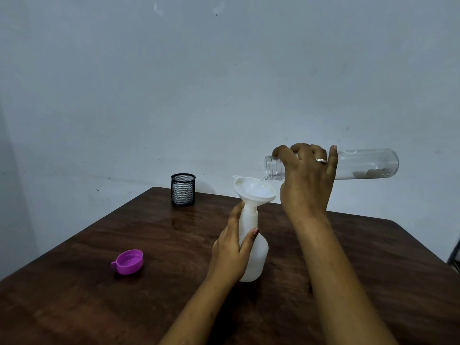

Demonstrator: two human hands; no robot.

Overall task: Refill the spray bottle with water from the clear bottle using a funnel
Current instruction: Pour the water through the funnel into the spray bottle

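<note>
Pouring: right hand gripping clear bottle near-horizontal over funnel; left hand clasping spray bottle, mid-counter. Risk: funnel overflow or tilt, spill from fast pour.

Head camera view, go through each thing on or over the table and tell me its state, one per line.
Clear bottle: uncapped, tipped on its side, nearly empty, held by right hand.
Funnel: seated in spray bottle neck.
Spray bottle: upright, headless, gripped by left hand.
Purple cap: off, upside down on table.
Mesh cup: upright.
</note>
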